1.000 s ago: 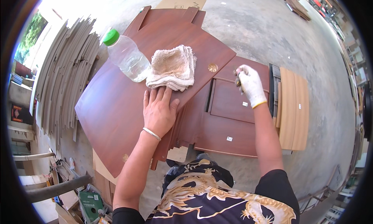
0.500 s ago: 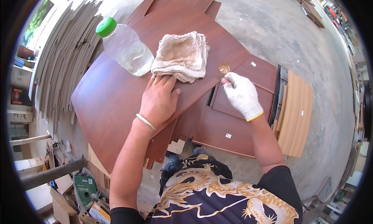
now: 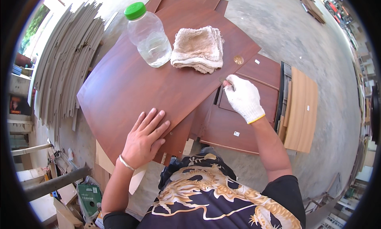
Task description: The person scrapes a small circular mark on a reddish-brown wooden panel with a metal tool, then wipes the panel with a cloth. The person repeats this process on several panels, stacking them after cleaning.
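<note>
My left hand [image 3: 147, 135] is bare and lies flat, fingers spread, on the near part of a large red-brown wooden panel [image 3: 119, 86]. My right hand [image 3: 243, 98] wears a white knitted glove and is closed in a pinch at the panel's right edge. A small greyish bit shows at its fingertips, too little to name. Just beyond that hand, near the panel's right corner, is a round hole [image 3: 238, 60]. A folded beige cloth [image 3: 198, 50] rests on the panel, and beside it stands a clear plastic bottle [image 3: 149, 38] with a green cap, partly filled with clear liquid.
Smaller red-brown boards [image 3: 230, 127] lie under and right of the panel, with light wood boards [image 3: 302, 110] beyond them. Long thin strips [image 3: 65, 66] are stacked at the left. A grey pipe [image 3: 57, 183] and a green box [image 3: 89, 198] are at lower left.
My left hand has left the cloth's near edge and come back toward me, flat onto the panel. My right hand has slid along the panel's edge, away from the hole. The view has shifted slightly.
</note>
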A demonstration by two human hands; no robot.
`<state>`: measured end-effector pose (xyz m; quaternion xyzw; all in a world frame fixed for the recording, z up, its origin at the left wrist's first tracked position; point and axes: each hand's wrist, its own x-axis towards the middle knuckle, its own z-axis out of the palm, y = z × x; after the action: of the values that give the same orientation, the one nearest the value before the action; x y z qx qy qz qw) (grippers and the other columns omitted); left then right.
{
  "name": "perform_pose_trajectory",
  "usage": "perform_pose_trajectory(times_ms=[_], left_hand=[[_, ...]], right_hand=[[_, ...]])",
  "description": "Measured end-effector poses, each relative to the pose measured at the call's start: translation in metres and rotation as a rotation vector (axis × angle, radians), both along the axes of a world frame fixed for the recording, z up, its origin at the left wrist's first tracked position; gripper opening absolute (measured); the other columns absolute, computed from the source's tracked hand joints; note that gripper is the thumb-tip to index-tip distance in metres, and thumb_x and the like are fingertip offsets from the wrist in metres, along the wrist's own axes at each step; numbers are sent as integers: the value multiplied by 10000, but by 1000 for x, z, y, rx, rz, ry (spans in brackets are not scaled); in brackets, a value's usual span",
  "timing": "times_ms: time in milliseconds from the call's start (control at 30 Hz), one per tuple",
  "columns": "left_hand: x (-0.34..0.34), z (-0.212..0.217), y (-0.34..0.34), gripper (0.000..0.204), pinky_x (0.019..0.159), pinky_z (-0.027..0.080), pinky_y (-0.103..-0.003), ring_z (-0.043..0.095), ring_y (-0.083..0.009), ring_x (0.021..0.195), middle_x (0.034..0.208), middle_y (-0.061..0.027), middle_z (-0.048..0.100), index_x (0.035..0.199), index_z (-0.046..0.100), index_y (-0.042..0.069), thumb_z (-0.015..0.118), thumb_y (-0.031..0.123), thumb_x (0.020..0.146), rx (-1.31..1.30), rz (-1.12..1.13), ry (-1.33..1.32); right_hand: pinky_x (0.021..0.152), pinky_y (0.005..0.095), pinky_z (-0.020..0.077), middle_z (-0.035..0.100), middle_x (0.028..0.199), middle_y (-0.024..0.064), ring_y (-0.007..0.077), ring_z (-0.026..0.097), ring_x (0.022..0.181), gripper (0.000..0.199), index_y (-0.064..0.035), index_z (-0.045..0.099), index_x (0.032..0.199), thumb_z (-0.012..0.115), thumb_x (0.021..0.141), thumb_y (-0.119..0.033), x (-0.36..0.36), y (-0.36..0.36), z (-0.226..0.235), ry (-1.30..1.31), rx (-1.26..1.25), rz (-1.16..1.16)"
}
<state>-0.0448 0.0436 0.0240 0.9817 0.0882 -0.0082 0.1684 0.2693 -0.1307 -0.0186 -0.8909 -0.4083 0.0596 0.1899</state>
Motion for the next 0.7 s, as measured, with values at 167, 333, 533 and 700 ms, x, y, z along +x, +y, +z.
perform_pose_trajectory(times_ms=[167, 333, 533, 700], left_hand=[[-46, -7, 4, 684, 1310, 269, -550, 373, -359, 1580, 1665, -118, 476, 1526, 599, 158, 765, 179, 863, 18, -70, 18], [-69, -14, 15, 672, 1314, 261, -549, 369, -352, 1584, 1662, -112, 481, 1524, 600, 156, 759, 184, 872, -14, -139, -40], [-88, -21, 17, 662, 1319, 246, -544, 372, -345, 1584, 1656, -108, 492, 1530, 586, 122, 739, 192, 889, -23, -174, -81], [-92, -26, 17, 636, 1320, 243, -541, 380, -340, 1580, 1646, -104, 506, 1523, 587, 107, 717, 203, 908, -34, -187, -92]], right_hand=[[729, 530, 559, 742, 827, 177, 412, 730, 809, 265, -127, 699, 1060, 579, 1066, -363, -50, 9, 7, 20, -16, -53], [755, 521, 557, 753, 867, 184, 411, 732, 846, 259, -103, 722, 1097, 630, 1044, -338, -101, 17, 15, 73, -56, -87], [819, 539, 568, 767, 910, 176, 418, 736, 910, 266, -123, 727, 1049, 613, 1036, -362, -92, 17, 6, 21, 28, -144], [868, 508, 553, 767, 1054, 196, 406, 722, 1038, 329, -111, 731, 1162, 596, 1051, -389, 12, -2, -13, -38, 100, -366]])
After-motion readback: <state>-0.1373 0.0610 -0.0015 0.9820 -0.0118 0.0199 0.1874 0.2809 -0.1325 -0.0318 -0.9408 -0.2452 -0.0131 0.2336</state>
